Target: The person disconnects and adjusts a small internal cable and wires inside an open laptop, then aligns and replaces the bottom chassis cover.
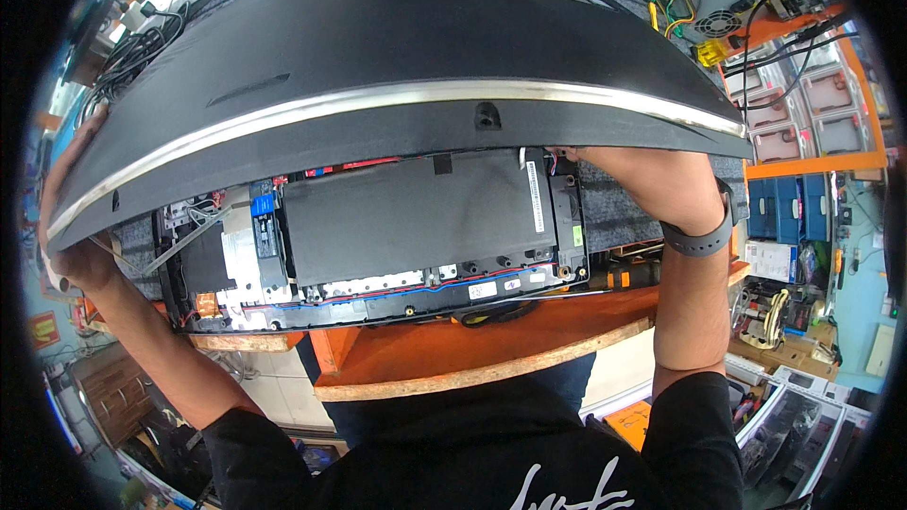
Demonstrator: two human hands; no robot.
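Observation:
A wide black cover panel (397, 52) with a shiny silver strip is tilted above an opened laptop-like device. My left hand (80, 264) grips the panel's left end, fingers on its far side and thumb side near the lower corner. My right hand (628, 170) reaches beneath the panel's right part, by the device's upper right corner; its fingers are mostly hidden. Below lies the opened black chassis (435, 310), with a large flat black slab (406, 217), a blue-ended module (266, 227) and a red-and-blue wire along its near edge. The panel hides the far part.
An orange bench edge (491, 359) runs in front of me, with grey mat (619, 212) under the device. Coiled black cables (142, 47) lie at far left. A power supply (723, 14) with coloured wires stands far right, above blue drawers (789, 208).

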